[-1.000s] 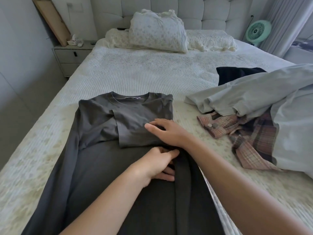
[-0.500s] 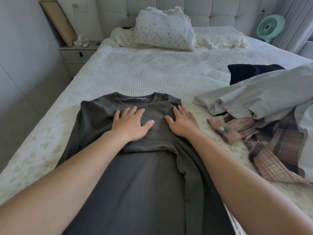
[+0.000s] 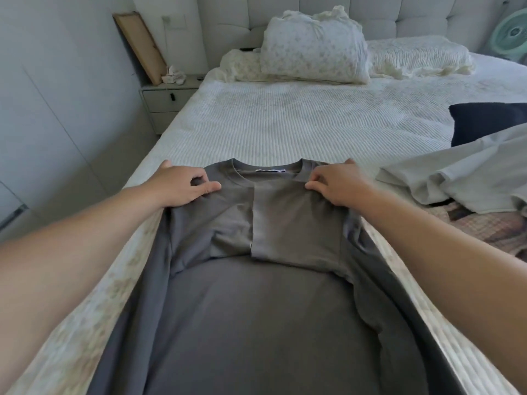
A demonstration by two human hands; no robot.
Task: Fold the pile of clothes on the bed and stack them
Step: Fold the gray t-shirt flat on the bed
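Between both sets of fingers lies the grey shirt (image 3: 256, 280), flat on the bed (image 3: 285, 124); left hand (image 3: 182, 183) and right hand (image 3: 336, 181) each pinch a shoulder beside the collar.

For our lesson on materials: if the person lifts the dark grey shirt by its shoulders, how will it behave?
The dark grey shirt is probably floppy: it lies flat and creases at each grip. It would likely hang limp from the left hand and right hand, and its folded sleeves might fall open.
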